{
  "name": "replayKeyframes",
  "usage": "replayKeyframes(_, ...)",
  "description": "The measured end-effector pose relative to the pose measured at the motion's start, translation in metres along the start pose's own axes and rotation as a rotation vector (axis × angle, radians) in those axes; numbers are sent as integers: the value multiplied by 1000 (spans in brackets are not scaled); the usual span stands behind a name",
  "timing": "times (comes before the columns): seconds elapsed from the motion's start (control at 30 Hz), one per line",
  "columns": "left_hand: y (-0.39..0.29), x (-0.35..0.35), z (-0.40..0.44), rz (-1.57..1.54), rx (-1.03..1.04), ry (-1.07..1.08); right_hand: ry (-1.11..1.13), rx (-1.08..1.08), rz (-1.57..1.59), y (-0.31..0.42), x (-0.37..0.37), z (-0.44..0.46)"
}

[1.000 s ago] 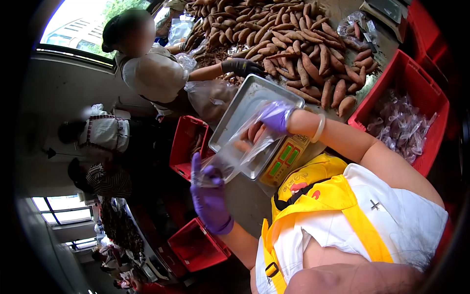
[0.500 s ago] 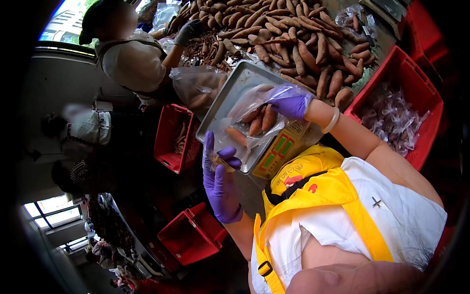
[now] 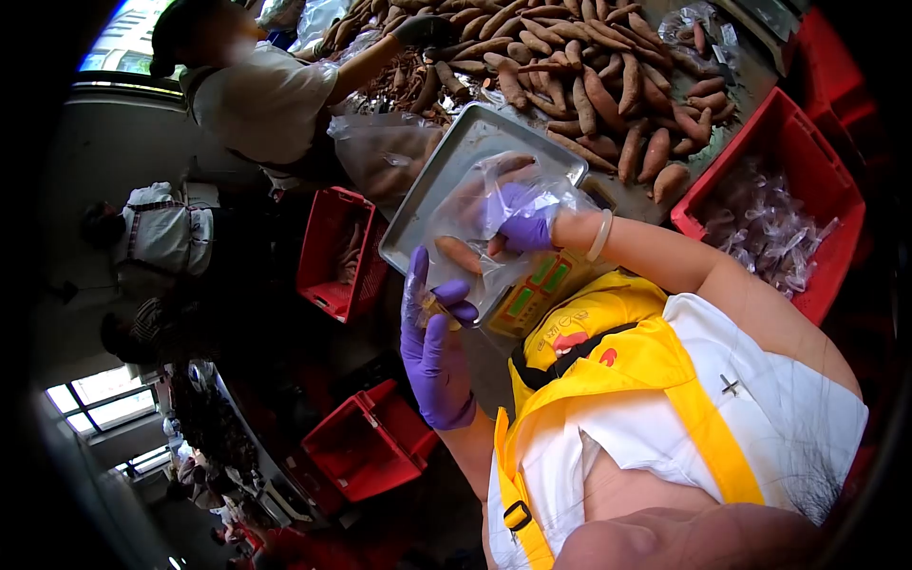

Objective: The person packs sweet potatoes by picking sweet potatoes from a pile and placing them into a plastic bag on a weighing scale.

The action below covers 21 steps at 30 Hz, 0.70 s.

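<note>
A large pile of sweet potatoes [image 3: 608, 104] lies on the table beyond the scale [image 3: 535, 302], and one other person [image 3: 261, 104], in a white top, reaches over it with a dark gloved hand [image 3: 423, 30]. Near this person there is a big clear sack [image 3: 380, 152]. A red crate [image 3: 807, 157] with crumpled plastic [image 3: 774, 233] is at the right, and two further red crates stand at the left. The clear bag and the right forearm partly cover the scale, including some of its green display. The clear bag [image 3: 456, 218] lies on the metal tray [image 3: 432, 185] of the scale, with a few sweet potatoes inside. The right hand [image 3: 518, 220], in purple glove, is among the bag's plastic, over the potatoes; film covers its fingers, so I cannot tell if they grasp one. The left hand [image 3: 435, 347] is at the bag's near left edge, its index finger straight and the others partly bent; I cannot tell how firmly they pinch the edge. The visible potato [image 3: 460, 255] in the bag has its long axis slanting from upper left to lower right. Where the bag's mouth points is not clear.
</note>
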<state>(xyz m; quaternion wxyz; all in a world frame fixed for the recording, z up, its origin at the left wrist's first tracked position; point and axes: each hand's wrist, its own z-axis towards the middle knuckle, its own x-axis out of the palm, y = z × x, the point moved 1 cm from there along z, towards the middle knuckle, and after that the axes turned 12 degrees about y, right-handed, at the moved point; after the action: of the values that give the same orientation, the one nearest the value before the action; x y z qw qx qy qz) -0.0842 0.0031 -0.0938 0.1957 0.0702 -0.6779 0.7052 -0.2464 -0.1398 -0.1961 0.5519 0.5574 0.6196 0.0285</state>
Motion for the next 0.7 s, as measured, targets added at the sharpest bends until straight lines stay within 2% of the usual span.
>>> replayKeyframes(0.07, -5, -1, -4, 53, 22, -30, -163, -112, -82, 7, -22, -17)
replayKeyframes(0.13, -8, -5, -7, 28, 48, -49, 33, -201, 369, 9, -37, -34)
replayKeyframes(0.27, -23, -6, -12, -131, 117, -85, -177, -886, 1048, 4, -84, -73)
replayKeyframes(0.3, -28, -7, -15, -104, 156, -45, -273, -866, 1038, -6, -96, -74)
replayKeyframes(0.33, -38, 2, -18, -64, 171, -92, -371, -848, 1022, -18, -110, -73)
replayKeyframes(0.4, -56, 14, -31, 37, 221, -129, -621, -547, 872, -47, -113, -48)
replayKeyframes(0.47, -76, 16, -46, 89, 221, -90, -577, -80, 320, -66, -97, -21)
replayKeyframes(0.53, -88, 17, -59, 34, 346, -144, -487, 9, -237, -69, -66, 7)
replayKeyframes(0.6, -100, 18, -73, 183, 365, -211, -309, 25, -284, -64, -45, 23)
replayKeyframes(0.63, -105, 18, -81, 317, 358, -341, -206, 15, -276, -64, -41, 28)
replayKeyframes(0.67, -111, 15, -93, 318, 364, -370, -203, 10, -274, -69, -38, 30)
replayKeyframes(0.7, -115, 10, -106, 361, 358, -416, -399, -121, -229, -76, -35, 30)
